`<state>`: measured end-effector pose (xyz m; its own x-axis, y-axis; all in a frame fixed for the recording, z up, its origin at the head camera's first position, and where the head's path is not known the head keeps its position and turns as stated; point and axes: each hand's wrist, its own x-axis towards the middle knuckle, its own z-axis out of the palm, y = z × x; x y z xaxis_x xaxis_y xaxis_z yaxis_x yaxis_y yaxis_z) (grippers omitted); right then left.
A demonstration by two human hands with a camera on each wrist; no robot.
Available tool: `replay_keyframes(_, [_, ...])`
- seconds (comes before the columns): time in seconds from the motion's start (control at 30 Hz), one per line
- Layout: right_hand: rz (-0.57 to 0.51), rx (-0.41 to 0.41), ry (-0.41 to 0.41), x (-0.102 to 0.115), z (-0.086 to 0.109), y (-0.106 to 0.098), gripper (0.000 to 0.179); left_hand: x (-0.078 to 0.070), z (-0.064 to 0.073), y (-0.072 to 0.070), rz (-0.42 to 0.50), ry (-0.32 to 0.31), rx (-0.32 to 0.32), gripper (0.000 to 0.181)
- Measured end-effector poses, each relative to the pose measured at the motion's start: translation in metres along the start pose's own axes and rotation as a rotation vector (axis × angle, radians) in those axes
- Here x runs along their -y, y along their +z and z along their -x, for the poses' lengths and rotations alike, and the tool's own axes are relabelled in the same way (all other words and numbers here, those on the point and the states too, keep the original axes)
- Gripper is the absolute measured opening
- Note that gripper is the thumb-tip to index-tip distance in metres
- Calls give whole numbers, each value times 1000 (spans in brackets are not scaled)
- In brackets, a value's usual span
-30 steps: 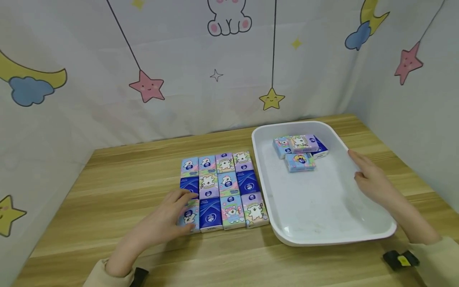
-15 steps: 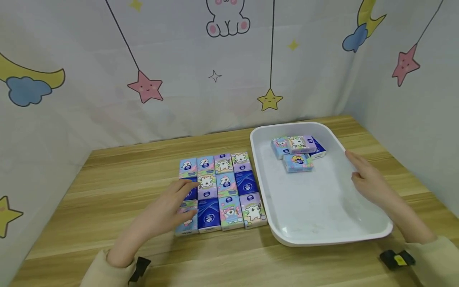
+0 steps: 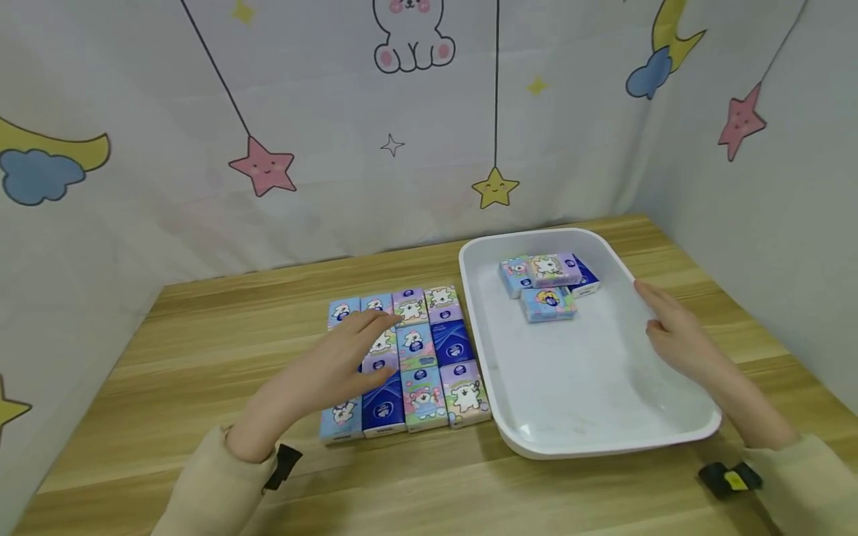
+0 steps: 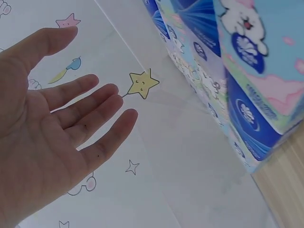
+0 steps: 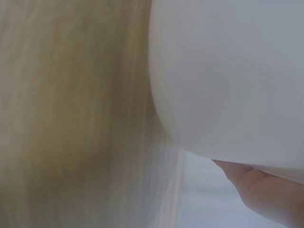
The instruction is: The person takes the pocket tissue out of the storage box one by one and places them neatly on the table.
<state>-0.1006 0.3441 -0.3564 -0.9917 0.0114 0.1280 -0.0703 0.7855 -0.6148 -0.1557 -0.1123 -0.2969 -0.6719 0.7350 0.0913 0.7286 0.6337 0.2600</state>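
In the head view, my left hand [image 3: 342,365] hovers above the left part of a block of tissue packs [image 3: 424,402] laid in rows on the table. Its fingers are spread and loosely bent, and the left wrist view shows the palm [image 4: 52,128] holding nothing, with stacked packs [image 4: 247,95] to its right. My right hand [image 3: 684,342] grips the right rim of a white plastic tray [image 3: 583,387], thumb over the inner side. In the right wrist view, a finger [image 5: 266,190] lies against the tray's outside [image 5: 228,85]; the other fingers are hidden.
Several tissue packs [image 3: 553,269] lie heaped at the tray's far end. The tray stands close along the right side of the pack block. A white curtain [image 3: 335,104] with cartoon prints hangs behind the wooden table [image 3: 201,342].
My left hand has risen from the near-left packs and moved forward and right over the block. The right hand keeps its place on the tray's rim. The head view has shifted slightly.
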Motion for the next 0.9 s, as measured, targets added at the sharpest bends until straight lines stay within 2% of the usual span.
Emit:
replay_keyframes(0.17, [6,18,24,3,-1,0,59,-10,-15,-7,1,-9,41,66])
replay_keyframes(0.3, [5,24,30,4,-1,-1,59,-17,-33,-11,-10,20,55,65])
replay_keyframes(0.43, [-1,11,16,4,0,-1,59,-27,-54,-16,-28,79,57,63])
replay_keyframes(0.57, [-8,0,-3,3,1,-1,58,-39,-76,-20,-25,113,92,63])
replay_keyframes(0.77, [-1,-11,-14,1,1,-1,57,-56,-113,-25,-34,127,183,65])
replay_keyframes(0.9, [-1,-15,-16,1,0,0,57,-65,-137,-25,-32,127,219,65])
